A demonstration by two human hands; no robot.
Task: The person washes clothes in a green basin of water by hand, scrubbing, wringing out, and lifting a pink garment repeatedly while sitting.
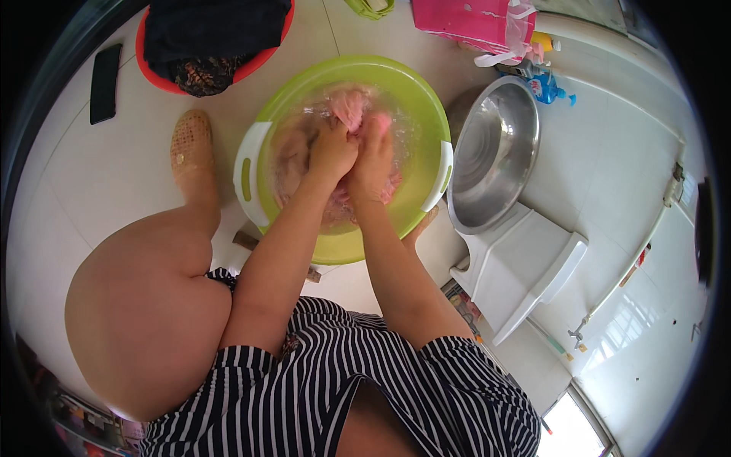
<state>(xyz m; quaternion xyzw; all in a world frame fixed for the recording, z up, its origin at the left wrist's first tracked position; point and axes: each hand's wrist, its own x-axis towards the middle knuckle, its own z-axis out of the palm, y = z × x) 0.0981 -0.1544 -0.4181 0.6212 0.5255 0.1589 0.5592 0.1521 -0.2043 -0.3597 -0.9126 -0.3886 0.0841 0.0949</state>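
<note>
Both of my hands meet over a green plastic basin [422, 97] with white handles, which holds water and wet pink cloth [349, 107]. My left hand [333, 149] is curled shut on part of the cloth, its knuckles up. Against it lies my right hand [371, 160], fingers pointing away from me, with pink fabric at its fingertips and beneath it. The fingertips of both are partly hidden by cloth and water. More of the fabric spreads under the water around my wrists.
At the upper left are a red basin [154, 81] of dark clothes and a phone [105, 84] on the floor. To the right, a steel basin [491, 154] leans by a white plastic stool [514, 268]. Behind them stand a pink bag [457, 23] and a blue pump bottle [545, 88].
</note>
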